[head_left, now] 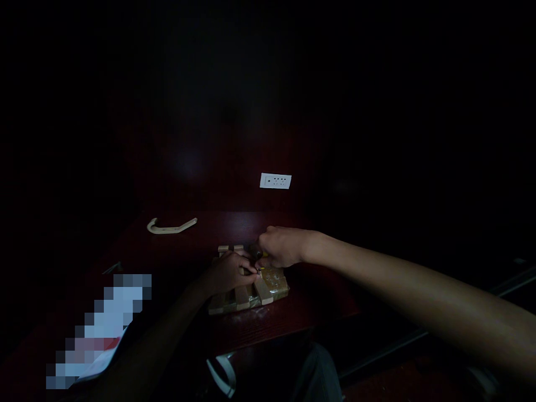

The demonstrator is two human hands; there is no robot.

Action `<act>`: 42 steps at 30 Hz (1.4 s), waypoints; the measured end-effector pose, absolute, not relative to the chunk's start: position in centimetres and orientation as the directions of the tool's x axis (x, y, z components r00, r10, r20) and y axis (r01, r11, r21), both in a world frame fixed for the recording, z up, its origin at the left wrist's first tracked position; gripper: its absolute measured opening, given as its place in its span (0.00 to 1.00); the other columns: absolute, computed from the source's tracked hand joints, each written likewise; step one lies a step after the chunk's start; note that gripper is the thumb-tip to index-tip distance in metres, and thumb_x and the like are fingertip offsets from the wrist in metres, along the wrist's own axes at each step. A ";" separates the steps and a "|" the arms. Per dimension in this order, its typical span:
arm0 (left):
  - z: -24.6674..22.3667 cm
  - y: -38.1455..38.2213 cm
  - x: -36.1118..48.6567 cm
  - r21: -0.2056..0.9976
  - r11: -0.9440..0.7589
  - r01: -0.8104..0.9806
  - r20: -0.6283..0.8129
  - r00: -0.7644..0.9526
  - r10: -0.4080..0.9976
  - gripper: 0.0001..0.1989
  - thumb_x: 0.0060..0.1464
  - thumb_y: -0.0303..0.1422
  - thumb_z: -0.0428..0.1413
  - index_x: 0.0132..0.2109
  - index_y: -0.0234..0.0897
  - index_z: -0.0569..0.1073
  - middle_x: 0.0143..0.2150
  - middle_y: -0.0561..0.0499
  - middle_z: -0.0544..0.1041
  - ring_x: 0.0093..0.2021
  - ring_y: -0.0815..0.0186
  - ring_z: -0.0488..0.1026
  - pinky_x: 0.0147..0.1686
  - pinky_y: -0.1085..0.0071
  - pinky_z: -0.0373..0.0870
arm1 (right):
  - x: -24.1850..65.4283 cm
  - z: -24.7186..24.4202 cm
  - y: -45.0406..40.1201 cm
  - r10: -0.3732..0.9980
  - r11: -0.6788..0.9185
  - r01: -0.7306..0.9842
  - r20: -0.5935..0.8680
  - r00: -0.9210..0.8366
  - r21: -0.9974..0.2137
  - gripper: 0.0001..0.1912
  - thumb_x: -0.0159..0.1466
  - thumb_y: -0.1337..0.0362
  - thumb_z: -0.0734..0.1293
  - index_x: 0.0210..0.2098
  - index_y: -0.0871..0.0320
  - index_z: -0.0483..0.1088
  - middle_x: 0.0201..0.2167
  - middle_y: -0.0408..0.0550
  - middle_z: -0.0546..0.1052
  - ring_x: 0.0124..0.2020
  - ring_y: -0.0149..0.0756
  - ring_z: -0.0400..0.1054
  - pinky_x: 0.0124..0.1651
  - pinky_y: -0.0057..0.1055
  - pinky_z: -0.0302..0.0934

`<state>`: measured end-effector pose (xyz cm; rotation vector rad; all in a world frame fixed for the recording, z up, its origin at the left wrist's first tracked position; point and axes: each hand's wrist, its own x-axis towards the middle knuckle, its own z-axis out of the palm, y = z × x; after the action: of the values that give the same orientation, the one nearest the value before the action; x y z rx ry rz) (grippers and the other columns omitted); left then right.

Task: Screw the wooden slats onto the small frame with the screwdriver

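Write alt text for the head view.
In dim light, a left hand rests on wooden slats lying across a shiny brownish block, beside a right hand curled around a mostly hidden yellow-marked object. Behind are a hooked wooden piece on the red table and a white socket plate.

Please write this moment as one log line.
left hand: on wooden slats | right hand: holding tool, partly hidden | curved wooden piece: on tabletop, apart
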<state>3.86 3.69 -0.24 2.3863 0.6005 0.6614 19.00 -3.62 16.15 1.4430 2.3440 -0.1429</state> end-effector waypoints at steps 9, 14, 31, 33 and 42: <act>-0.5 3.9 3.9 0.638 -0.726 0.258 0.299 0.786 0.541 0.08 0.53 0.38 0.61 0.37 0.42 0.83 0.42 0.50 0.82 0.43 0.61 0.77 0.45 0.69 0.70 | 17.9 17.4 -4.0 0.807 0.474 0.877 -0.437 -0.397 0.080 0.17 0.60 0.68 0.69 0.50 0.63 0.72 0.41 0.55 0.79 0.39 0.39 0.74 0.33 0.28 0.60; -0.7 3.9 3.9 0.628 -0.742 0.233 0.325 0.789 0.522 0.08 0.54 0.36 0.60 0.37 0.41 0.83 0.41 0.50 0.83 0.43 0.61 0.77 0.46 0.69 0.70 | 18.8 16.9 -3.9 0.817 0.528 0.847 -0.305 -0.489 0.057 0.13 0.64 0.65 0.68 0.47 0.59 0.74 0.38 0.53 0.80 0.38 0.40 0.75 0.35 0.30 0.62; -0.8 4.0 3.8 0.618 -0.740 0.265 0.319 0.776 0.544 0.08 0.53 0.38 0.61 0.38 0.44 0.83 0.49 0.49 0.79 0.46 0.61 0.76 0.48 0.68 0.69 | 20.4 15.7 -3.6 0.815 0.533 0.845 -0.241 -0.527 -0.045 0.10 0.66 0.64 0.65 0.44 0.63 0.74 0.31 0.51 0.78 0.29 0.34 0.70 0.30 0.28 0.57; -0.7 4.0 3.7 0.627 -0.731 0.268 0.301 0.783 0.544 0.09 0.53 0.39 0.61 0.39 0.44 0.83 0.51 0.49 0.78 0.47 0.61 0.75 0.49 0.68 0.69 | 20.3 15.7 -3.8 0.830 0.495 0.866 -0.258 -0.495 -0.070 0.10 0.67 0.63 0.64 0.42 0.63 0.74 0.26 0.49 0.77 0.25 0.31 0.69 0.28 0.27 0.56; -0.2 3.8 3.7 0.634 -0.726 0.267 0.277 0.798 0.535 0.10 0.56 0.41 0.59 0.39 0.44 0.83 0.49 0.50 0.79 0.46 0.61 0.75 0.47 0.68 0.69 | 19.9 16.0 -4.3 0.849 0.471 0.882 -0.278 -0.450 0.010 0.16 0.63 0.61 0.67 0.49 0.61 0.72 0.36 0.54 0.80 0.32 0.38 0.73 0.28 0.27 0.57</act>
<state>3.71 3.82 -0.16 2.3964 0.5921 0.6032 19.95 -4.34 16.00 1.4867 2.4766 -0.1977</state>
